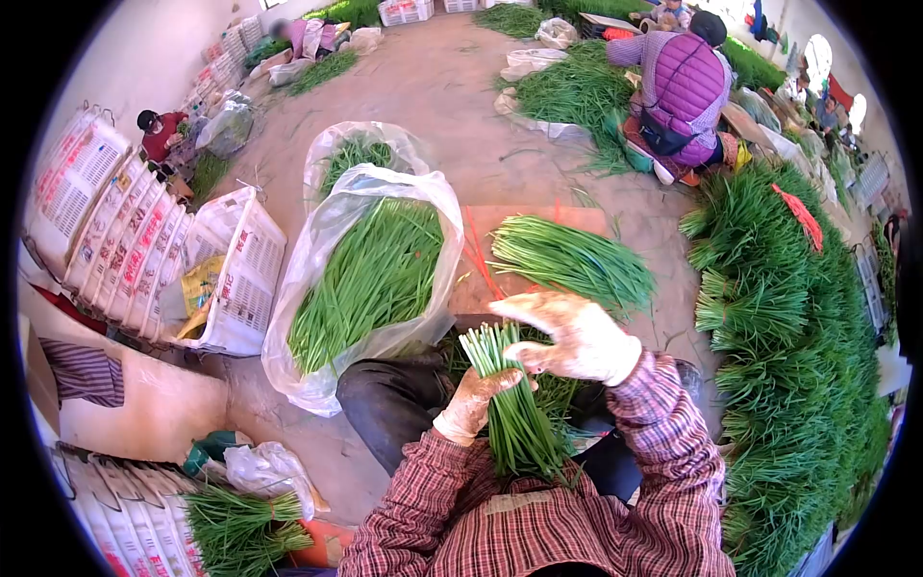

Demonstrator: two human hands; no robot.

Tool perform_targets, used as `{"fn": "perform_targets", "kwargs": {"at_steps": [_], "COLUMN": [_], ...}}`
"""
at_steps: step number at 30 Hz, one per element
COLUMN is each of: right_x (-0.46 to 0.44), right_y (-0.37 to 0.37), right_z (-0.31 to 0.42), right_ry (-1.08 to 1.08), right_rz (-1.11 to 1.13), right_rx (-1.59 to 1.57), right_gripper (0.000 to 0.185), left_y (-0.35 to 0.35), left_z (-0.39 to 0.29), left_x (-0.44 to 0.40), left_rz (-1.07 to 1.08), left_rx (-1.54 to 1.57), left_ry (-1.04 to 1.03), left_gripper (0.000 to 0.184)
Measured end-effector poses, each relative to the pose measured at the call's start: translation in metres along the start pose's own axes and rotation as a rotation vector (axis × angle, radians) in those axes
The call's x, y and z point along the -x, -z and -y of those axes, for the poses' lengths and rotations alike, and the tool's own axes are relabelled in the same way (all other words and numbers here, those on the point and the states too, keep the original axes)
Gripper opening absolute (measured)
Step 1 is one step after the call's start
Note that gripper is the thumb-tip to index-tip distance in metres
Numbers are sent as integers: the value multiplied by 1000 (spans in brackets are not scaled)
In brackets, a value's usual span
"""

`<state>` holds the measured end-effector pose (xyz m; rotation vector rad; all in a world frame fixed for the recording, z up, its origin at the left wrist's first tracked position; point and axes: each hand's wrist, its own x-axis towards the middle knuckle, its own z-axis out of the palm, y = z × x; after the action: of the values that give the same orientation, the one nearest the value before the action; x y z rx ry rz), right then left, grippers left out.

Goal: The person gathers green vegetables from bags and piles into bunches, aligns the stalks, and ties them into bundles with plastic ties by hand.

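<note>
My left hand (469,402), in a pale stained glove, is wrapped round a bunch of garlic chives (519,423). The white-green stalk ends point up and away from me, and the leaves hang towards my lap. My right hand (575,338), gloved too, is just right of the stalk ends with thumb and fingers apart. Its lower fingers are near or touching the bunch; I cannot tell which. Beyond it, a larger pile of chives (572,260) lies on a board (577,219) on the floor. Red ties (481,255) lie at the board's left side.
Left stands an open plastic bag (447,216) full of chives, beside white crates (252,279). Tied bunches (798,385) are heaped along the right. A person in a purple vest (683,91) crouches at the upper right; other people sit farther back. More bunches (236,519) lie lower left.
</note>
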<state>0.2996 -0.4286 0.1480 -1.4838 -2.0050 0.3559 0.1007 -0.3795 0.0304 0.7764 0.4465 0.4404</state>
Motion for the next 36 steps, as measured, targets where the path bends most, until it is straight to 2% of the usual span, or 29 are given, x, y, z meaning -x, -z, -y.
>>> {"fn": "perform_targets", "kwargs": {"at_steps": [5,7,9,10,11,14,15,17,19,21,22,23,25,27,29,31,33,36], "right_x": [-23,-20,-17,-17,-16,-15,-14,-17,-24,-19,-18,-19,8,24,49,68,90,109], "right_y": [-41,-50,-53,-51,-53,-54,-57,-63,-46,-63,-44,-45,-22,-21,-15,-12,-18,-26], "right_z": [2,-3,-8,-6,-6,-4,-6,-15,-12,-36,-23,-35,-27,-38,-46,-44,-52,-50], "right_ry": [8,44,168,222,209,238,228,22,-92,59,-216,79,-324,-369,-344,-469,-489,-541], "right_rz": [176,117,57,32,29,80,78,117,164,-69,-41,-282,-251,-252,-250,-215,-233,-263], "right_rx": [-64,-38,-19,45,47,322,323,179,196,255,-258,-122,-426,-486,-260,-228,-211,-259], "right_gripper": [55,49,35,29,29,33,33,33,30,27,36,33,33,33,32,32,31,30], "left_y": [0,4,4,2,2,-8,-13,-15,-16,-13,-16,-16,11,31,54,72,85,106], "left_z": [0,-1,0,1,2,2,1,5,2,-9,-25,-46,-73,-88,-104,-112,-116,-115], "left_x": [6,8,11,13,13,13,13,9,6,0,-1,0,-1,0,5,10,16,22], "left_rz": [75,218,230,245,263,214,189,175,38,-6,-42,-78,-99,-102,-143,-123,-234,-280], "left_rx": [-6,35,87,138,187,143,125,128,32,-74,-89,-112,211,310,279,290,311,320], "left_ry": [-48,56,89,122,154,149,135,115,89,-53,-162,-269,-405,-511,-625,-705,-735,-726], "left_gripper": [60,66,66,66,67,61,58,52,44,26,26,27,31,34,31,27,27,28]}}
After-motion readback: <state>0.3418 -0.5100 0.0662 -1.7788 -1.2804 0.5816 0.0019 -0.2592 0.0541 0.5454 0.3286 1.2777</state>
